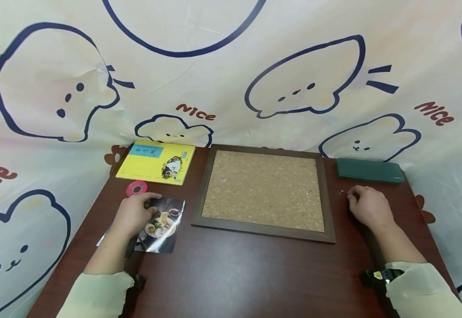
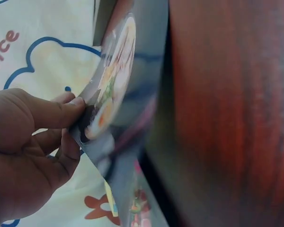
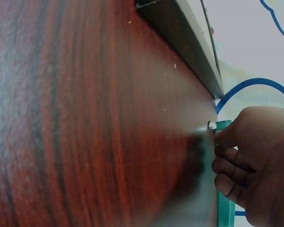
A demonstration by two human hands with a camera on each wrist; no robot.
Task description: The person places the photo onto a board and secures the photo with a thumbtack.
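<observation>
My left hand point(image 1: 133, 214) pinches the edge of a glossy food photo point(image 1: 166, 229) showing a bowl of noodles with egg. The photo point(image 2: 125, 94) bends upward between thumb and fingers in the left wrist view. Part of another picture point(image 2: 139, 213) shows past its lower end, mostly hidden. On the right of the table, my right hand point(image 1: 369, 205) has its fingers curled, fingertips right beside a tiny pale piece point(image 1: 342, 191). The same piece point(image 3: 211, 125) appears at the fingertips in the right wrist view; I cannot tell whether the fingers hold anything.
A framed cork board point(image 1: 264, 192) lies mid-table between the hands. Behind the left hand are a pink ring-shaped roll point(image 1: 137, 187) and a yellow book point(image 1: 147, 165). A green case point(image 1: 369, 171) lies beyond the right hand. A printed cloth point(image 1: 223, 84) hangs around the table.
</observation>
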